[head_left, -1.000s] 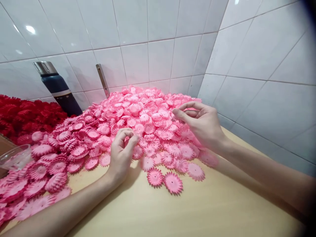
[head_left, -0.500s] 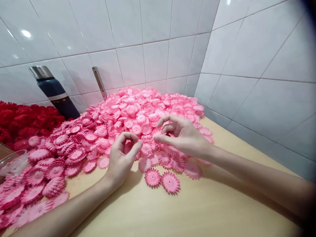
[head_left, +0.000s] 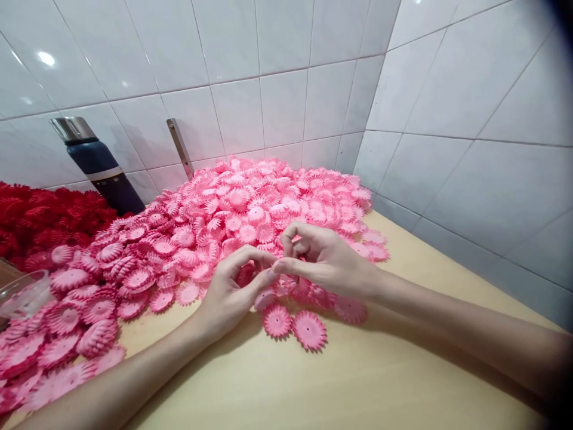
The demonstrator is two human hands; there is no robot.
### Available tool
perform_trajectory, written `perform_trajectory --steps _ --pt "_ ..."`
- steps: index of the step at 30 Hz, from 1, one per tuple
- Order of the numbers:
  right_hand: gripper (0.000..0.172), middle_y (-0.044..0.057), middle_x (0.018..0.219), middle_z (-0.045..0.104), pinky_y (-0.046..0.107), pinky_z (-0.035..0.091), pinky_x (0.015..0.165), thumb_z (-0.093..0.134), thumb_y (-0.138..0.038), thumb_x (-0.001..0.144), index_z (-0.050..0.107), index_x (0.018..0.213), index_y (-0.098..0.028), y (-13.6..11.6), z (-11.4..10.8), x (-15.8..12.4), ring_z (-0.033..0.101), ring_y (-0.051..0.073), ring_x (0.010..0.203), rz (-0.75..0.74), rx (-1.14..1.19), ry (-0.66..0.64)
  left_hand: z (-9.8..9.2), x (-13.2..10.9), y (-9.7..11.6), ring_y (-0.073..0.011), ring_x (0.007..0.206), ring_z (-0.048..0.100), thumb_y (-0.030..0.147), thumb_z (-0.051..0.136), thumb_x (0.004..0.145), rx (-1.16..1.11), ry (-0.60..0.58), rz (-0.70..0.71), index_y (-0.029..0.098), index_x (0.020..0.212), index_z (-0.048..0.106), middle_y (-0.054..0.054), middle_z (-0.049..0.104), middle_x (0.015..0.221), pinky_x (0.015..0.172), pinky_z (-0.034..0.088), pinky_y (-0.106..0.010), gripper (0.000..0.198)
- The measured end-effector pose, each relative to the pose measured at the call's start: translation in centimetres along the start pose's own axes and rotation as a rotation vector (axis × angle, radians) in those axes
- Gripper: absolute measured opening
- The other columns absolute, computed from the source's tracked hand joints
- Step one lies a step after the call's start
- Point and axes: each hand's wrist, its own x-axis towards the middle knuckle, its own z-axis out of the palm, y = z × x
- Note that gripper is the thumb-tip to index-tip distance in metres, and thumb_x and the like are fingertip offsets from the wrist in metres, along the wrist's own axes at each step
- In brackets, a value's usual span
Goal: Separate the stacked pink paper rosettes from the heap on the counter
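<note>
Brightly pink toothed discs (head_left: 310,334), centres holed, left hand (head_left: 235,289) beside right hand (head_left: 329,258), grasps unclear

1. Back wall (head_left: 237,42) is standing behind the table (head_left: 313,388), pale glossy tiles (head_left: 284,36), thin darker grout lines (head_left: 235,80) showing.
2. Side wall (head_left: 483,65) is meeting it in a corner (head_left: 379,77) at right, same tiling.
3. Table is showing a pale yellowish top.
4. Bright glare spot (head_left: 45,58) is reflecting off the upper-left tiles.

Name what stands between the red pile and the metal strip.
In the head view, a dark blue bottle stands between the red pile and the metal strip, with tiled wall behind.
</note>
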Motion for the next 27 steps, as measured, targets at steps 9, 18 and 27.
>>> perform_trajectory --steps 9,18,27 --pt "0.027 -0.004 0.060 0.060 0.023 0.046 0.053 0.075 -0.039 0.074 0.056 0.077 -0.021 0.6 -2.7 1.4 0.054 0.009 0.054 -0.097 0.036 0.585 -0.3 0.2 -0.7 -0.0109 0.066 0.050 0.029 0.062 0.085 -0.114 0.389 -0.053 0.020 0.082 0.059 0.001 0.055 0.077 0.060 0.043 -0.023 0.010" --pt "0.023 0.004 0.082 0.070 0.029 0.055 0.070 0.075 -0.039 0.073 0.067 0.085 -0.021 0.6 -3.1 1.3 0.066 0.015 0.075 -0.035 -0.032 0.524 -0.1 0.5 -1.3 -0.0097 0.067 0.052 0.029 0.072 0.076 -0.179 0.440 -0.148 0.017 0.082 0.063 0.001 0.059 0.076 0.060 0.043 -0.020 0.016" --pt "0.024 -0.003 0.064 0.058 0.025 0.046 0.052 0.077 -0.029 0.073 0.058 0.085 -0.020 0.1 -1.5 0.7 0.056 0.011 0.059 -0.015 -0.080 0.349 -0.2 0.5 -1.1 -0.0129 0.079 0.055 0.017 0.069 0.076 -0.134 0.419 -0.107 0.018 0.091 0.060 0.000 0.057 0.082 0.072 0.046 -0.023 0.018"
